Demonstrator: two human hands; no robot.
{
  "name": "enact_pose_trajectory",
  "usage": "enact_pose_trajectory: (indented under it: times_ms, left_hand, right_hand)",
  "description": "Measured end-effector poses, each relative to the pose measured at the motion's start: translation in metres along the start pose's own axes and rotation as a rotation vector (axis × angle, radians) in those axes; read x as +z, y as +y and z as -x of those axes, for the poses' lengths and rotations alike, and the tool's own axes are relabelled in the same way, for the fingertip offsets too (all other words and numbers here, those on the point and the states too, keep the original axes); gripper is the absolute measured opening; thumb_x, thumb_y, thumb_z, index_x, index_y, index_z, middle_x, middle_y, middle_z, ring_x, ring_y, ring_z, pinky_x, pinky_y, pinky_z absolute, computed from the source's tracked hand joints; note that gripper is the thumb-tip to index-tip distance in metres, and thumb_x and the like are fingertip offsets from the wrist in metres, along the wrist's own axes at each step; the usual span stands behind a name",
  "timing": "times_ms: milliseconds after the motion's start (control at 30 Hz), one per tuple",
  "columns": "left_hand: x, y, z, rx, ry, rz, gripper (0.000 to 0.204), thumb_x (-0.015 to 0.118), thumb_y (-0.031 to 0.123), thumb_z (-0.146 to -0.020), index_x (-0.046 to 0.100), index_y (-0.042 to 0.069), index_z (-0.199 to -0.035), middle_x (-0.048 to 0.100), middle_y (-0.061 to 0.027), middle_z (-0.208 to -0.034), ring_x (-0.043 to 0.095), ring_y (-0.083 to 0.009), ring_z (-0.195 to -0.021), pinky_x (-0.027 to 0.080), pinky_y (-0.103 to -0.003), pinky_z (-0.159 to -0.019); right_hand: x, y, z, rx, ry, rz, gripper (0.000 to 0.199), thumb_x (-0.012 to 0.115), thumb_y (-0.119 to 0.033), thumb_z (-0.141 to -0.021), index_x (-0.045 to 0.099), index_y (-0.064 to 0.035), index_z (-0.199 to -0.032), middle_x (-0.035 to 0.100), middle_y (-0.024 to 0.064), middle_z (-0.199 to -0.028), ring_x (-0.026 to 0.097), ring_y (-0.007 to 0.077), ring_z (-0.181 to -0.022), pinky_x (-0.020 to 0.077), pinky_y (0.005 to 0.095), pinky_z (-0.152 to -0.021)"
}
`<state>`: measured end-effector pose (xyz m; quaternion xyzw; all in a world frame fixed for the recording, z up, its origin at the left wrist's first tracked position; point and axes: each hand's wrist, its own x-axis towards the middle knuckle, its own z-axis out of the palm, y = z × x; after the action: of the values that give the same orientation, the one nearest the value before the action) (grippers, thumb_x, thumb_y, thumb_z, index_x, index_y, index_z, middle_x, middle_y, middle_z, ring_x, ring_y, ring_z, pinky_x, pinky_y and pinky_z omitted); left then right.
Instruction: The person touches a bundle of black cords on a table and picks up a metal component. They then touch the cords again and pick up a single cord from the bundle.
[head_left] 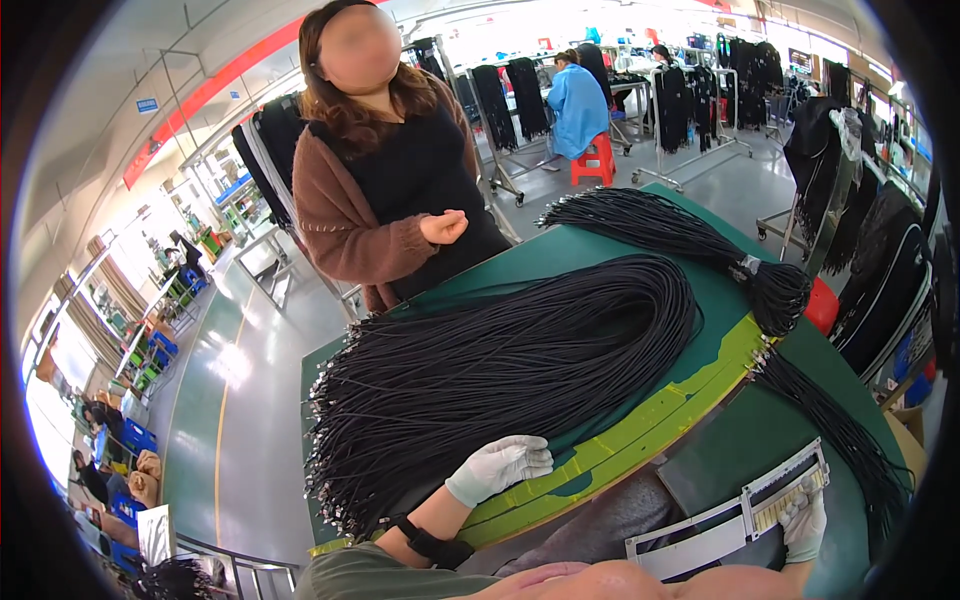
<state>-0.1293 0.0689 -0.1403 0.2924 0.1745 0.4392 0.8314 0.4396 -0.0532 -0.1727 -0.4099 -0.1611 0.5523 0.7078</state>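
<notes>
My left hand (500, 468), in a white glove, rests at the table's near edge beside a large bundle of black cables (500, 350). Its fingers are loosely bent, with nothing visible in them. The cables lie looped, their bend to the right and their metal-tipped ends (335, 440) fanned out on the left. My right hand (803, 525), also gloved, has its fingers curled on the end of a long white slotted frame (700, 545). A row of small pale pieces (785, 507) sits inside the frame under those fingers.
A tied cable bundle (660, 225) lies across the far right of the green table (720, 232). Another thinner bundle (835, 430) hangs toward the right edge. A person (390, 170) stands across the table. Behind are cable racks (700, 110) and a worker on a red stool (594, 160).
</notes>
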Motion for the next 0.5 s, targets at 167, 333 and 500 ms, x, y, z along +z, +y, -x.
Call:
enact_pose_trajectory:
  times_ms: [167,333,500]
  left_hand:
    - [-0.0005,-0.0001,-0.0003,0.006,-0.020,-0.003,0.038,0.050,0.018,-0.095,0.048,-0.005,-0.126,0.058,-0.0175,-0.117,0.054,-0.0291,-0.114,0.038,-0.048,-0.104]
    - [0.0003,0.0003,-0.0006,0.002,-0.015,0.002,0.038,0.049,0.017,-0.096,0.048,-0.005,-0.126,0.058,-0.0173,-0.117,0.055,-0.0285,-0.114,0.039,-0.047,-0.104]
    - [-0.0009,0.0000,-0.0007,0.003,-0.019,0.007,0.037,0.049,0.017,-0.096,0.048,-0.005,-0.126,0.058,-0.0172,-0.117,0.055,-0.0284,-0.114,0.039,-0.047,-0.104]
  right_hand:
    - [-0.0053,0.0016,-0.0009,-0.001,-0.009,0.053,0.040,0.047,-0.040,-0.096,0.053,-0.0098,-0.122,0.061,-0.0014,-0.074,0.059,0.0111,-0.059,0.0547,0.0287,-0.052]
    - [0.0007,0.0006,-0.0005,-0.009,0.019,0.004,0.038,0.048,-0.038,-0.096,0.053,-0.0071,-0.118,0.063,0.0021,-0.073,0.063,0.0153,-0.059,0.0561,0.0324,-0.051]
    - [-0.0017,0.0007,-0.0008,0.000,0.021,0.011,0.039,0.048,-0.038,-0.096,0.053,-0.0075,-0.119,0.063,0.0019,-0.073,0.062,0.0151,-0.060,0.0556,0.0319,-0.050]
